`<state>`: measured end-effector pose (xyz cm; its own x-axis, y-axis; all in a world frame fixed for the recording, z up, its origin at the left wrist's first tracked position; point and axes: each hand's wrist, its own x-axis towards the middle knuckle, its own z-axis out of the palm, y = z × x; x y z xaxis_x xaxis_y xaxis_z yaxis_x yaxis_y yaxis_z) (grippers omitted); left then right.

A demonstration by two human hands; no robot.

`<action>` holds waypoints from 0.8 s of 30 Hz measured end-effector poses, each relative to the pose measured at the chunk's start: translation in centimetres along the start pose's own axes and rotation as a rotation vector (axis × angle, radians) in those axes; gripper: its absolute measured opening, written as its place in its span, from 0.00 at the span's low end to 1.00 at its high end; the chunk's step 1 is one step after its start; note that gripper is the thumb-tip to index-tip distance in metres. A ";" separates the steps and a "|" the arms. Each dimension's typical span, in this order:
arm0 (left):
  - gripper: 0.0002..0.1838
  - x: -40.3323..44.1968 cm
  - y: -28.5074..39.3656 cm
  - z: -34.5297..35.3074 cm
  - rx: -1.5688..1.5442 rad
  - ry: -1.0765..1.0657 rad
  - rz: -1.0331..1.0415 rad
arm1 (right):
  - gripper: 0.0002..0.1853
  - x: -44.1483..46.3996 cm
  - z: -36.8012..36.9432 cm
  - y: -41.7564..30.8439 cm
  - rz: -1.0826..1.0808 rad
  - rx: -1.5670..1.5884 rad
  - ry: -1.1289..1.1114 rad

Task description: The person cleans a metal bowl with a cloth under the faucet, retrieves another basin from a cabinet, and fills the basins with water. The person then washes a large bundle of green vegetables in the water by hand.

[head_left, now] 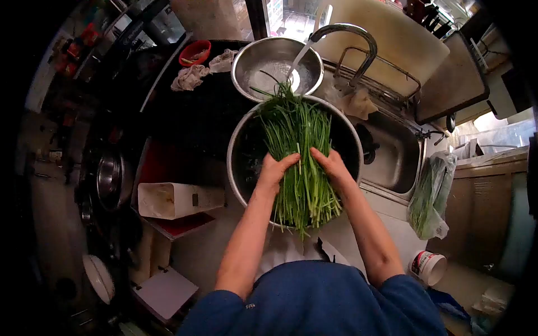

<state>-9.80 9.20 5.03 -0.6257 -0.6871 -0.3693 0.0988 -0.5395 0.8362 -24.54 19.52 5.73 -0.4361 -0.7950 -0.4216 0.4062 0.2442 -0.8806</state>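
Observation:
A thick bundle of long green stalks [300, 131] lies between my two hands, over a large metal bowl [234, 173]. My left hand [276, 169] is wrapped round the left side of the bundle, thumb on top. On the right side my right hand [332, 166] grips it in the same way, its thumb close to the other one. The dark leaf tips reach over the bowl's far rim, and the pale cut ends point toward my body. Behind it, water runs from a curved faucet [367, 42] into a second metal bowl [244, 70].
A steel sink [395, 151] is at the right, with a plastic bag of greens [431, 196] beside it. A white tub [430, 267] stands lower right. At the left are a red basket [195, 53], crumpled cloths [190, 78] and a white rectangular container [182, 200].

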 end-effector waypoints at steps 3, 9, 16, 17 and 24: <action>0.25 -0.7 2.1 -0.7 0.063 0.062 0.037 | 0.23 -1.3 -1.1 -2.2 -0.086 -0.076 0.056; 0.23 0.9 0.6 -5.1 0.273 0.209 0.111 | 0.22 1.8 -3.9 1.2 -0.427 -0.580 0.244; 0.29 2.3 -1.6 -7.9 0.517 0.337 0.078 | 0.28 5.0 -8.5 5.2 0.032 -0.337 0.078; 0.31 2.0 -1.2 -7.7 0.641 0.329 0.082 | 0.30 5.5 -8.9 6.0 0.016 -0.368 0.037; 0.29 -3.2 5.0 -1.6 1.404 0.557 0.325 | 0.19 -0.5 -4.0 -1.2 -0.633 -0.909 0.543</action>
<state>-6.10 7.88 9.76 -0.3323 -0.9409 0.0657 -0.8134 0.3212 0.4850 -27.99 21.86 6.14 -0.7177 -0.6331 0.2898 -0.6094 0.3699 -0.7013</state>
